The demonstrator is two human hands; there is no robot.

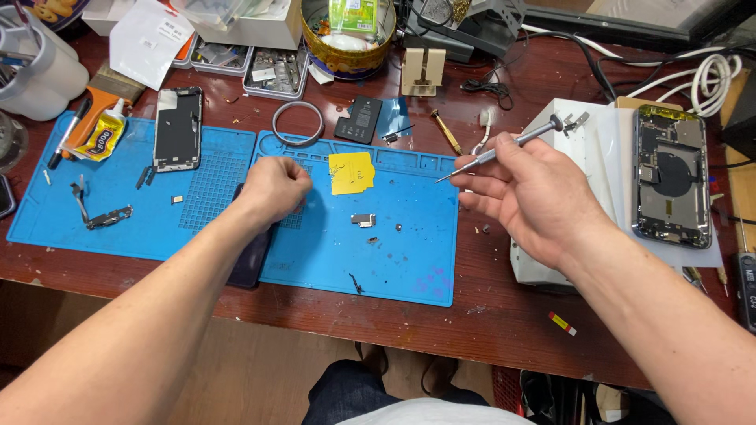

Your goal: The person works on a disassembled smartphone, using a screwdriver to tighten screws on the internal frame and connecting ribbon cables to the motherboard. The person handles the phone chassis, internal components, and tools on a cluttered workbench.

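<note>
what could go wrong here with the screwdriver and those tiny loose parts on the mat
1. The small metal bracket and tiny screws lie loose on the blue mat; a sweep of the left hand might scatter them.
2. The right hand holds the screwdriver loosely; it may slip.
3. The opened phone sits exposed near the right forearm and might get knocked.

Slim silver screwdriver (pixel 504 148) held tilted, tip pointing left, dark phone (pixel 250 252) flat on blue mat
</note>
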